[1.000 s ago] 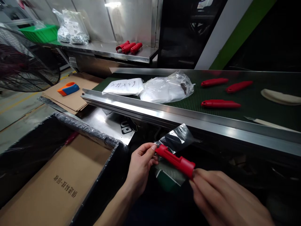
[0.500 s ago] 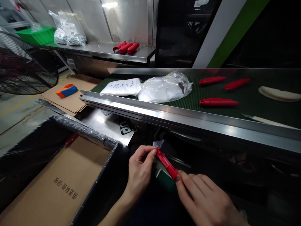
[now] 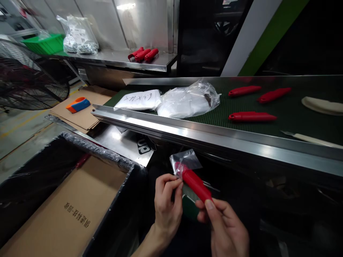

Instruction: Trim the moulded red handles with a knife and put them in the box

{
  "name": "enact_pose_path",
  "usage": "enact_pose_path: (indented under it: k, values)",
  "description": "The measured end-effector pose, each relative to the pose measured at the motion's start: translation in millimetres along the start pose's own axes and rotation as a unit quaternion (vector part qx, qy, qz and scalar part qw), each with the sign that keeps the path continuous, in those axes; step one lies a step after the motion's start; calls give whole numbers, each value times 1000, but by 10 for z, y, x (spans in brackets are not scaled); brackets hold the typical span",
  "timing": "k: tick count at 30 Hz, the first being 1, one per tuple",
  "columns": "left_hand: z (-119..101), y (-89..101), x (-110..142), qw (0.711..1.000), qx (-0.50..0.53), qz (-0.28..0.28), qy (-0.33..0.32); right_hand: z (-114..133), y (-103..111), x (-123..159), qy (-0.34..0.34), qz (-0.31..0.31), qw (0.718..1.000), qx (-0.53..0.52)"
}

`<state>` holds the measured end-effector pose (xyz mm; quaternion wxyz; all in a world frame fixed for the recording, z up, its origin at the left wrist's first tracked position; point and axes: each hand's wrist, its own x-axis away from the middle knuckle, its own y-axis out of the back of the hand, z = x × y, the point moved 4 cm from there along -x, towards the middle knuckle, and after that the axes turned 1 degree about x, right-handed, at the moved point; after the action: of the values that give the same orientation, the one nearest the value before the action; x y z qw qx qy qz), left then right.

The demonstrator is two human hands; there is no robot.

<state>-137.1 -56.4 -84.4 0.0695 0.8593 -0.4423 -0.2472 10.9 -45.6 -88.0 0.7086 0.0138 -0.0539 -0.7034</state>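
Note:
A red plastic handle (image 3: 196,185) is held low in the middle, below the conveyor's front rail. My right hand (image 3: 227,228) pinches its near end. The far end sits inside a small clear plastic bag (image 3: 184,161). With thumb and fingers closed, my left hand (image 3: 167,205) grips the bag's edge beside the handle. Three more red handles (image 3: 252,116) lie on the green conveyor belt (image 3: 292,117) at the right.
A plastic-lined cardboard box (image 3: 66,210) stands open at lower left. White bags (image 3: 187,101) lie on the belt. A steel shelf (image 3: 120,57) at the back carries red parts and filled bags. A fan (image 3: 29,78) and flat cardboard with a tape dispenser (image 3: 77,104) are at left.
The handle has gone further into the clear bag, which now bunches over its far end. Both hands have drawn closer to me and my right hand has turned.

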Motion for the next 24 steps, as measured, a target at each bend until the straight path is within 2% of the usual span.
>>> enact_pose_path:
  k: [1, 2, 4, 6, 8, 10, 13, 15, 16, 17, 20, 24]
  values:
    - [7, -10, 16, 1000, 1, 8, -6, -66, -25, 27, -23, 10, 999, -33]
    - [15, -19, 30, 1000, 5, 19, -9, -91, -26, 36, 1, 11, 1000, -18]
    - [29, -22, 57, 999, 14, 40, -3, -43, 29, 17, 142, -12, 984, 103]
    - [38, -6, 81, 998, 24, 53, 9, 58, 96, -8, 301, -20, 928, 220]
    - [43, 20, 94, 997, 31, 64, 27, 134, 166, -37, 392, 6, 882, 263]
    - [57, 44, 83, 995, 31, 76, 52, 177, 224, -43, 433, 54, 857, 273]
    - [115, 62, 21, 990, 17, 97, 99, 152, 239, 51, 485, 138, 795, 337]
    - [149, 35, -12, 984, 11, 132, 116, 105, 255, 116, 502, 139, 759, 390]
    - [152, 4, -11, 981, 12, 159, 114, 84, 261, 132, 500, 138, 751, 409]
    - [142, -36, 8, 976, 17, 187, 105, 73, 267, 134, 492, 137, 752, 417]
    - [51, -164, 161, 966, 45, 245, 67, 85, 256, 79, 448, 142, 786, 402]
    - [-57, -245, 367, 968, 79, 225, 78, 118, 254, -12, 371, 36, 857, 356]
